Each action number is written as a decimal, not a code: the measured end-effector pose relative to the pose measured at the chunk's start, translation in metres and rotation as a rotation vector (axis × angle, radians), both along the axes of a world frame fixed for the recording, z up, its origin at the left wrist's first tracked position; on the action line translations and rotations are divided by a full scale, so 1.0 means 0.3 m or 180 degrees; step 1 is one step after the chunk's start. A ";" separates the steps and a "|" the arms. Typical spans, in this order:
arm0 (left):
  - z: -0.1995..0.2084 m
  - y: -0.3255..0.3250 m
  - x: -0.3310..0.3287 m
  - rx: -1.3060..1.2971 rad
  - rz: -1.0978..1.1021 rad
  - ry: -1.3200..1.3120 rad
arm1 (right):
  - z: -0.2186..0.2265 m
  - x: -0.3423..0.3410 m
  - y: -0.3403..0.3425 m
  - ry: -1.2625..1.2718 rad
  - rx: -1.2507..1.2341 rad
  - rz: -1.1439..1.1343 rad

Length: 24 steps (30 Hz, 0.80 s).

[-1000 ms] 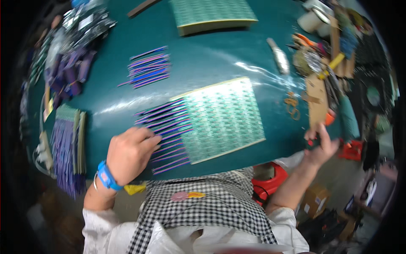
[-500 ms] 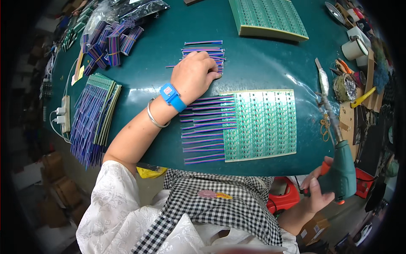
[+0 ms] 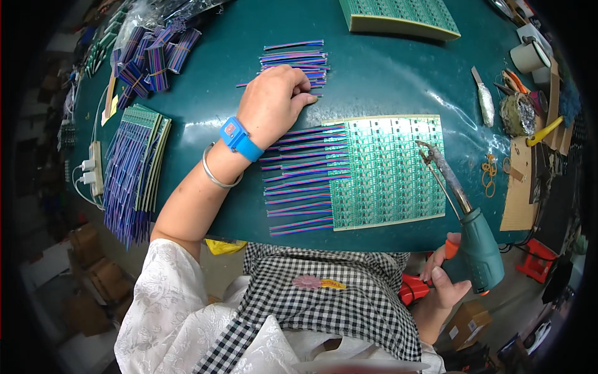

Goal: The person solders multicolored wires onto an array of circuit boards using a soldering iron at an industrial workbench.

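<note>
My left hand bends over a small pile of striped ribbon wires, thumb and forefinger pinched on one short wire whose end peeks out past the fingertips. Below it lies a green circuit board panel, with a row of purple, blue and red wires running out from its left side. In my right hand is a teal soldering gun, gripped at its orange trigger. Its long metal tip, with a thin feed tube alongside, hangs above the right part of the panel.
Wired boards are stacked at the left, beside a power strip. Banded wire bundles lie far left. A thick stack of panels stands at the back. At right are a knife, scissors and a white mug.
The soldering gun has swung left from beside the panel to above it. My left hand has shifted slightly left at the wire pile, and the whole view has moved a little.
</note>
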<state>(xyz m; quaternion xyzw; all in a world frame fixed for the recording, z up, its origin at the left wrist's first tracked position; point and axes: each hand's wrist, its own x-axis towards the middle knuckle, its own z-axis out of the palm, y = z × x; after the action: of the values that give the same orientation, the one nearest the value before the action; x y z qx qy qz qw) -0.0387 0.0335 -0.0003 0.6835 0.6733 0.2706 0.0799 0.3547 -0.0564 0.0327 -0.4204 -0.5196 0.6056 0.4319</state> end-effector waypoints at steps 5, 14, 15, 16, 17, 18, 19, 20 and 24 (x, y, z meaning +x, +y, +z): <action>0.015 -0.007 0.008 -0.0369 0.0130 -0.0079 | 0.003 -0.021 -0.014 0.0082 -0.0247 -0.0083; 0.140 -0.172 0.152 0.0147 -0.0828 -0.0024 | -0.007 0.032 -0.066 0.0314 -0.0643 0.0096; 0.133 -0.198 0.168 0.0121 -0.1095 -0.0068 | -0.004 0.031 -0.072 0.0302 -0.0661 0.0099; 0.120 -0.217 0.171 0.0008 -0.1299 -0.0146 | 0.005 0.023 -0.080 0.0286 -0.0848 0.0060; 0.102 -0.233 0.172 -0.0104 -0.1505 -0.0226 | 0.014 0.015 -0.087 0.0269 -0.1034 0.0019; 0.082 -0.245 0.182 0.0059 -0.1498 -0.0250 | 0.027 0.005 -0.094 0.0205 -0.1178 -0.0080; 0.070 -0.254 0.184 0.0042 -0.1496 -0.0262 | 0.024 0.011 -0.102 0.0198 -0.1197 -0.0082; 0.061 -0.261 0.184 0.0131 -0.1492 -0.0243 | 0.016 0.020 -0.110 0.0134 -0.1231 -0.0054; 0.022 -0.280 0.206 0.0434 -0.1439 -0.0162 | -0.006 0.033 -0.140 0.0049 -0.1360 -0.0009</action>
<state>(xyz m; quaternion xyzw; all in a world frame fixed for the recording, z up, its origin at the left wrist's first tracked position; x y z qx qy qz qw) 0.0231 -0.0506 0.0063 0.8136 0.4811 0.3078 0.1090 0.3646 -0.0984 0.0309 -0.4985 -0.3754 0.7046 0.3378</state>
